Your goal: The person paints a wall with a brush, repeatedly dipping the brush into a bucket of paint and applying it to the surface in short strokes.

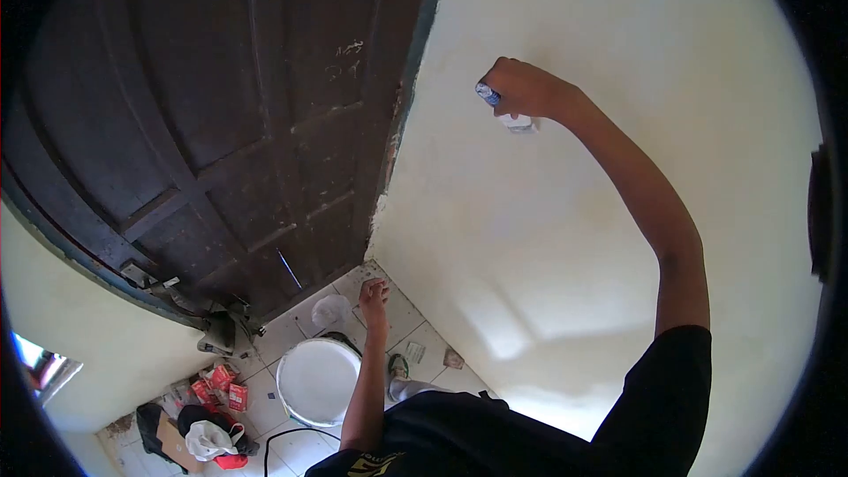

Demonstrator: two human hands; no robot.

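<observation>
My right hand (519, 88) is raised against the pale wall (574, 238), its fingers wrapped round a paintbrush (488, 94). The brush's blue and white handle end sticks out on the left side of the fist, and its white, wide end shows below the fingers, close to the wall. Lower down, my left hand (374, 291) hangs in the air with the fingers curled in; whatever they may hold is hidden. Beneath that forearm stands a large round bucket (311, 382) with a smooth white top.
A dark panelled door (221, 115) fills the upper left, its frame meeting the wall. On the tiled floor (284, 336) are a clear plastic bag (330, 310), red packets (223, 378), a white cloth (210, 440) and a black cable (281, 432). My shoe (397, 366) is beside the bucket.
</observation>
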